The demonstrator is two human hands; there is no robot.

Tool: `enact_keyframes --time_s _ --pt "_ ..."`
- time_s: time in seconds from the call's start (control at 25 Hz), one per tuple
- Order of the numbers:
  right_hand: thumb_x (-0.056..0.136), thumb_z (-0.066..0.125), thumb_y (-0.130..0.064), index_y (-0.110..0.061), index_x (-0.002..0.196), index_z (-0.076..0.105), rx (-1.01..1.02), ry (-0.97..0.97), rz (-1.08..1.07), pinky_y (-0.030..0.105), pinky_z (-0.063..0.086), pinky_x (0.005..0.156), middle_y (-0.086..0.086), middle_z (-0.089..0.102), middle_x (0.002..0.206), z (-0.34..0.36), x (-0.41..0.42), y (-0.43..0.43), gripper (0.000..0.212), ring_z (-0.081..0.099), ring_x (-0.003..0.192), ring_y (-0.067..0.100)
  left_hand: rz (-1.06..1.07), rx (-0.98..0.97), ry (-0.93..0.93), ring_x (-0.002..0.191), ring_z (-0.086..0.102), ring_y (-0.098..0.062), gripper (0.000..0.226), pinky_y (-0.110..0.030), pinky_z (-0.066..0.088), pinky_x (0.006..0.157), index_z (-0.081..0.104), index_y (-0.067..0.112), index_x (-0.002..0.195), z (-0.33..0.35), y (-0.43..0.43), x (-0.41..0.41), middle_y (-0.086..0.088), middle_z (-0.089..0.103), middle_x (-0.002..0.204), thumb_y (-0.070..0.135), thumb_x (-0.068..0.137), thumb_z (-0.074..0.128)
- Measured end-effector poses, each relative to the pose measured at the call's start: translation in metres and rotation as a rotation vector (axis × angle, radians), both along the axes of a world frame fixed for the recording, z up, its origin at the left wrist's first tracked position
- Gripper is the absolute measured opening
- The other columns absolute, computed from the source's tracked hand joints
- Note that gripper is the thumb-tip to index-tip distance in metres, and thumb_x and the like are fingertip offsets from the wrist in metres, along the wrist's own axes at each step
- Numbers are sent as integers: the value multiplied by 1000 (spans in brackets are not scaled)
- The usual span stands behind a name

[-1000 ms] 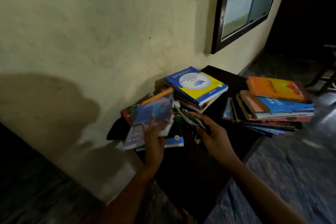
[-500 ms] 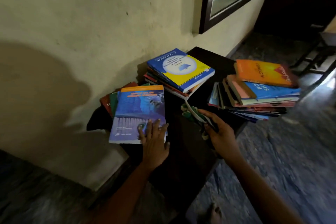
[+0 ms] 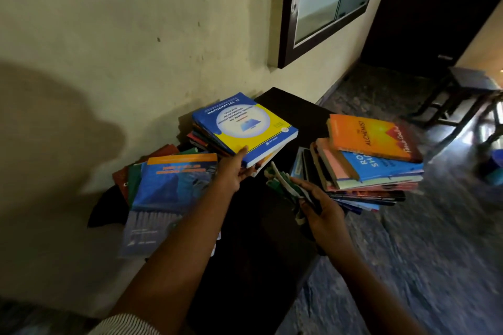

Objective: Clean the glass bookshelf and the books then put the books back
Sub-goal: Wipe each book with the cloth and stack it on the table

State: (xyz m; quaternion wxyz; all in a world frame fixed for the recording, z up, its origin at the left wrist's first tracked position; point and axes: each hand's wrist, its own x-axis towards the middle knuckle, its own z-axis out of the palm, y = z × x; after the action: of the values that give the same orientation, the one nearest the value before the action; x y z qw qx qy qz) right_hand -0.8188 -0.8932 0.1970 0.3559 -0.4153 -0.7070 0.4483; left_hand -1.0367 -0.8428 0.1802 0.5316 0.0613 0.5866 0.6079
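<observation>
Yellow-and-blue, the Mathematics book topped the middle pile on the dark table. The left hand pinched its near corner, thumb on the cover and fingers underneath. That grip suited lifting the book clear for a wipe, which looked like the step in hand.

The right hand was curled round a bunched green-and-white cloth, kept just right of that corner so it could reach the cover.

The books lay flat in three piles, which kept them off the floor and left the shelf free to clean:
- **Left pile:** a blue book on top, with a green cover and a red-brown one showing beneath, so at least three.
- **Middle pile:** several thin books under the Mathematics book, their edges too crowded to count.
- **Right pile:** an orange book on top, a blue and a pinkish one next, then a fan of thin ones — again too many to count.

One cloth and two hands were in view.

Up on the wall, far right of the piles, hung a dark-framed glass-fronted cabinet, probably the bookshelf. No books showed behind its panes. A stool stood far off to the right.

Returning the books had not begun.
</observation>
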Motion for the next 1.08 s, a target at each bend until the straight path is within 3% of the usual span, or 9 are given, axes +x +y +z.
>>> enact_keyframes --time_s 0.16,0.28,0.4,0.56,0.68,0.84,0.96,1.0,1.08 --pt "92 48 6 -43 112 54 -13 9 -13 11 44 54 -11 63 74 0 2 6 54 58 59 -6 61 66 153 38 59 -9 20 -22 50 43 46 14 77 -8 3 10 -2 64 59 8 96 49" --pt "90 48 9 -41 112 53 42 -16 37 4 41 55 -23 61 91 13 6 1 54 58 62 -11 75 46 276 59 61 -16 13 -30 50 61 48 17 85 -22 -19 17 -15 62 95 9 96 48" --pt "90 47 9 -35 116 55 63 17 127 5 40 54 -13 64 85 24 9 -8 52 58 55 -2 12 144 41 66 68 -20 11 -33 49 70 43 15 100 -31 -76 39 -4 55 100 5 99 39" --pt "92 44 10 -23 122 58 12 104 219 15 43 59 -7 62 72 20 1 -34 46 57 56 6 -24 68 -77 64 68 -15 17 -32 52 68 51 16 93 -35 -157 57 8 61 93 7 98 38" --pt "92 43 10 -25 117 58 -42 93 263 16 43 57 -12 60 76 12 -8 -54 46 53 55 3 -43 -2 -179 58 67 -18 18 -34 57 65 54 14 98 -50 -201 52 3 70 81 5 97 39" --pt "92 43 10 -32 113 57 -34 -24 250 20 42 50 -1 61 68 -14 -15 -73 49 54 50 6 -103 -121 -285 59 69 -25 21 -42 57 54 54 11 109 -76 -253 55 -5 73 74 2 96 40" --pt "90 45 6 -45 108 54 55 -184 215 33 47 54 -1 60 64 -40 -19 -69 55 55 50 17 -24 -151 -302 55 69 -24 19 -39 57 48 54 9 104 -92 -273 62 -7 71 68 -1 94 42" --pt "87 45 7 -43 110 55 64 -225 211 37 49 58 -4 61 66 -48 -24 -62 56 56 52 17 17 -138 -341 56 69 -23 15 -38 57 47 56 7 98 -96 -277 65 -8 71 67 -1 91 46" --pt "79 46 11 -31 122 56 106 -276 185 42 52 70 2 69 95 -64 -40 -38 61 66 77 26 102 -103 -432 62 69 -26 10 -38 57 49 63 5 86 -96 -284 71 -11 71 67 9 78 59"
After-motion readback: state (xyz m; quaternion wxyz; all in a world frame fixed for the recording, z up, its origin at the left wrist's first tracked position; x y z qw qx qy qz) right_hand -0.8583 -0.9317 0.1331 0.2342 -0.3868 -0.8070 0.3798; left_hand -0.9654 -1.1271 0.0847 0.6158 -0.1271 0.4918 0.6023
